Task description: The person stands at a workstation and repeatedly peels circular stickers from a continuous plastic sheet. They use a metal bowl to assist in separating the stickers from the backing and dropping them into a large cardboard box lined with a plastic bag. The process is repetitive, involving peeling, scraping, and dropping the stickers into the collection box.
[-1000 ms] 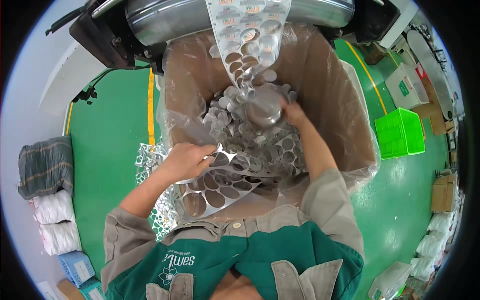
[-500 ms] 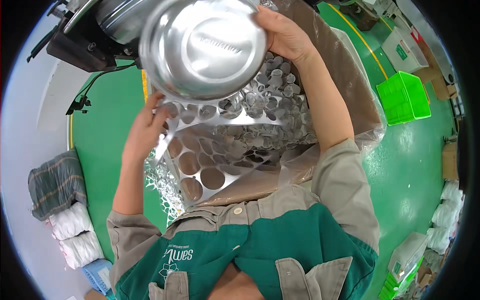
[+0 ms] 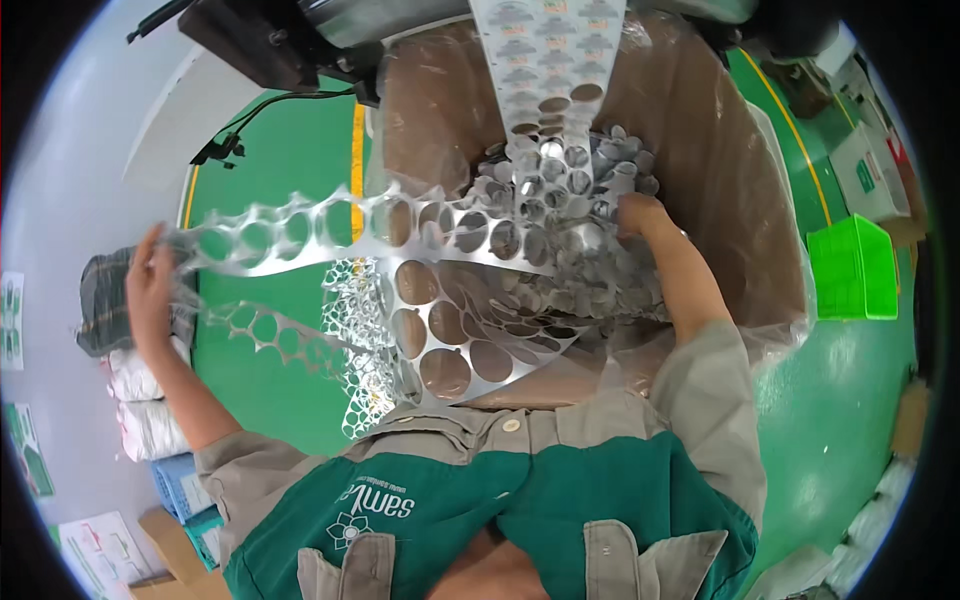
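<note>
At the far left my left hand (image 3: 150, 285) is closed on the end of a silver punched strip (image 3: 372, 245), full of round holes and blurred by motion. The strip stretches across to the box. My right hand (image 3: 638, 212) is down among many small round discs (image 3: 590, 240) in a bag-lined brown box (image 3: 740, 200). Its fingers look curled, but what they hold, if anything, is hidden. A printed sheet (image 3: 550, 60) hangs from above into the box, its lower part punched with holes. More punched sheet (image 3: 470, 322) lies over the box's near edge.
Dark machine parts (image 3: 270, 50) overhang the box at the top. Tangled silver scrap (image 3: 362, 400) hangs beside the box's left. A green crate (image 3: 850, 270) stands on the floor to the right. Wrapped white bundles (image 3: 148, 400) and a dark folded blanket (image 3: 105, 300) lie by the left wall.
The shiny steel bowl that my right hand held has left the view. My right hand has dropped into the box; my left has moved far left with the strip. The hanging printed sheet now shows.
</note>
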Demonstrator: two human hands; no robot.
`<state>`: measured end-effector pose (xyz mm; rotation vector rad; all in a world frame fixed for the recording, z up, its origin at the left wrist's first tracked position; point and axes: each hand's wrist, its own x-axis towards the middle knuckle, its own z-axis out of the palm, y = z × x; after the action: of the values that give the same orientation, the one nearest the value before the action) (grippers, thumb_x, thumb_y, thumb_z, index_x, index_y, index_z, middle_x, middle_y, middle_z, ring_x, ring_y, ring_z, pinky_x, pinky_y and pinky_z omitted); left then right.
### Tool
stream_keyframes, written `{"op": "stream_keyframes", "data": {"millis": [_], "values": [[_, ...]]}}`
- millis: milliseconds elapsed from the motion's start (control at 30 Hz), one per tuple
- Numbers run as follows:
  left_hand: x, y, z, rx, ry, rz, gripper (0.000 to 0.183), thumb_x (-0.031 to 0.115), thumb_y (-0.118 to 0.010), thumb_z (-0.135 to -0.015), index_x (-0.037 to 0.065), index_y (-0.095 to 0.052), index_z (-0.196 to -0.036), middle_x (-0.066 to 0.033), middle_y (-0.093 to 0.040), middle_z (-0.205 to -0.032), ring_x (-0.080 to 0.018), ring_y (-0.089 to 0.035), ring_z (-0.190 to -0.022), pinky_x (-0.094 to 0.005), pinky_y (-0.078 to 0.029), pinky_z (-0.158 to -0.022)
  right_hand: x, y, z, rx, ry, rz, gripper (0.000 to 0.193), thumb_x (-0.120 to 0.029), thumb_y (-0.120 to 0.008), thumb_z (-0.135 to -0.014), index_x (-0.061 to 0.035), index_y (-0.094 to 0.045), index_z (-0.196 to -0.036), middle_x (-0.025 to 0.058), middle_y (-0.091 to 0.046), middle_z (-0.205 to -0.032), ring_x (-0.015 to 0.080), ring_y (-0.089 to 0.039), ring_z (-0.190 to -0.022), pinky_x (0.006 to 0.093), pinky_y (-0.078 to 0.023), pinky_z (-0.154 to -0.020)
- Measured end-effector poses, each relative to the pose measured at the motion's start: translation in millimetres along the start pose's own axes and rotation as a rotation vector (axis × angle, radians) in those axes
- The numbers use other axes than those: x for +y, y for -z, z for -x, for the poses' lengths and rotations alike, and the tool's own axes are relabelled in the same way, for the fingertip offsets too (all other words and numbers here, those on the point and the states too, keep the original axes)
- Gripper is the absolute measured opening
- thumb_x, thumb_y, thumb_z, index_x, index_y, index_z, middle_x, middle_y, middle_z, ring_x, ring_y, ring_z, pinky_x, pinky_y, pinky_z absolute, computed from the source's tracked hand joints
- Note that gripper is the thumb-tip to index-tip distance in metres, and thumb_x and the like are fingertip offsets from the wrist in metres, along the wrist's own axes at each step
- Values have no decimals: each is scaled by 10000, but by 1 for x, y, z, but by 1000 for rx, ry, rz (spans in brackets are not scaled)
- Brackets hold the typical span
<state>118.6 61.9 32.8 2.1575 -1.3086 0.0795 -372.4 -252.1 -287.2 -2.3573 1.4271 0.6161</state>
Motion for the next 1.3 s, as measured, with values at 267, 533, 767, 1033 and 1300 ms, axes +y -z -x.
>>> {"op": "stream_keyframes", "data": {"millis": [267,533,767,1033,1300], "values": [[65,-73,-8,-320,-58,806,379,166,-466,-910,-13,-446,-1243,-30,-578,-802,-88,-541,-702,-191,-416,-634,-5,128,54,94,521,-1137,464,-269,-646,-791,11,-523,-1140,49,-598,-1020,119,-543,-912,252,-425,-827],[100,-34,-9,318,-66,705,424,214,-452,-909,-44,-429,-1244,-81,-573,-838,-145,-549,-752,-251,-450,-663,-50,70,27,-347,527,-1524,518,-361,-615,-814,-30,-496,-1195,107,-590,-1087,199,-570,-979,313,-461,-841],[-124,23,-35,493,114,490,362,225,-526,-872,-54,-530,-1103,-141,-587,-933,-209,-570,-783,-304,-455,-733,-14,0,6,-337,47,-334,608,-411,-705,-668,28,-555,-1061,210,-571,-1080,335,-535,-1012,406,-419,-862],[-20,-91,-12,-299,94,179,347,218,-557,-862,6,-543,-1135,-93,-585,-1097,-193,-527,-1066,-291,-392,-887,-35,133,59,11,535,-1003,545,-301,-676,-732,16,-519,-1147,113,-580,-1103,198,-572,-988,328,-466,-791],[142,-184,54,-778,-880,296,634,475,-689,-679,65,-539,-1139,-125,-563,-1129,-359,-386,-1214,-455,-281,-1001,-7,74,4,292,273,-2019,562,-488,-533,-840,-1,-494,-1116,110,-568,-1089,177,-554,-1020,315,-483,-820]]}}
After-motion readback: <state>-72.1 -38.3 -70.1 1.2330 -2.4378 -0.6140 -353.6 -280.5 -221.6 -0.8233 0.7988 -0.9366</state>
